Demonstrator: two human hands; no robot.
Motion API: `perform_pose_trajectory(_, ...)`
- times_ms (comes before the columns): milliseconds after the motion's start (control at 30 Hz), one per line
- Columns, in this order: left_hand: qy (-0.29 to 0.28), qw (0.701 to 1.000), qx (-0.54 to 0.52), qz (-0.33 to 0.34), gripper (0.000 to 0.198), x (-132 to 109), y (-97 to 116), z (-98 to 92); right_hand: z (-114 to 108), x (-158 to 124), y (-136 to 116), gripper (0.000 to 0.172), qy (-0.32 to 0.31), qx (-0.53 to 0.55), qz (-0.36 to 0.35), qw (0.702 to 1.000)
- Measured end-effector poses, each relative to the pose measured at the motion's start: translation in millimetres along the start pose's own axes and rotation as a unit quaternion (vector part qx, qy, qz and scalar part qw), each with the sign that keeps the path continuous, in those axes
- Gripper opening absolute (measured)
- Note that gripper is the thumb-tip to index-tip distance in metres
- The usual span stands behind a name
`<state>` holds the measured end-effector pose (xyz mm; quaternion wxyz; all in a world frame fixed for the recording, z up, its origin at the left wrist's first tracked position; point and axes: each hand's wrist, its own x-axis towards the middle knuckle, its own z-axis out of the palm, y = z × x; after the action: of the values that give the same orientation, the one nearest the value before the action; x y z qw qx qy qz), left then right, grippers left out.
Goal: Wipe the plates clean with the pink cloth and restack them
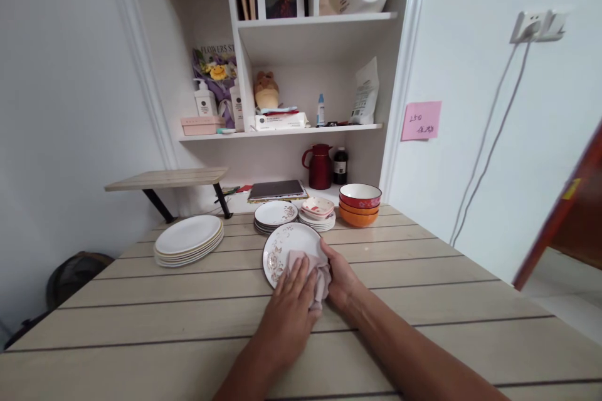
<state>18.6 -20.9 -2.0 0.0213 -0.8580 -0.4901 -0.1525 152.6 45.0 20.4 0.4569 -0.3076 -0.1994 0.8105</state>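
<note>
A white plate with a dark rim and brown flower print is tilted up over the table in front of me. My right hand grips its right edge, thumb on the upper face. My left hand presses a pale pink cloth against the plate's face, fingers laid over the cloth. Part of the cloth hangs down between my two hands. Just behind is a stack of similar flower-print plates.
White oval plates are stacked at left, near a small raised wooden shelf. Small dishes and stacked red and orange bowls stand at the back right. Behind them are a red thermos jug and a dark bottle.
</note>
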Motion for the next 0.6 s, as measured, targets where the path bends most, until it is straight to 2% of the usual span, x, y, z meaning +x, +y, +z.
perform_pose_trajectory(133, -0.01, 1.0, -0.005, 0.023, 0.059, -0.6, 5.2, -7.1, 2.4, -2.5, -1.6, 0.055, 0.015, -0.009, 0.017, 1.0)
perform_pose_trajectory(300, 0.007, 1.0, -0.012, -0.009, 0.054, 0.8, 4.4, -11.2, -1.1, -0.8, -1.2, 0.053, 0.011, -0.073, 0.023, 0.997)
perform_pose_trajectory(533, 0.059, 0.997, 0.003, -0.039, 0.052, 6.0, -2.7, -9.3, 2.0, -7.2, 4.9, 0.058, -0.065, -0.151, 0.012, 0.986)
perform_pose_trajectory(600, 0.071, 0.995, 0.022, -0.065, 0.054, 8.0, -3.9, -6.1, 1.7, -7.3, 6.8, 0.058, -0.08, -0.156, -0.001, 0.984)
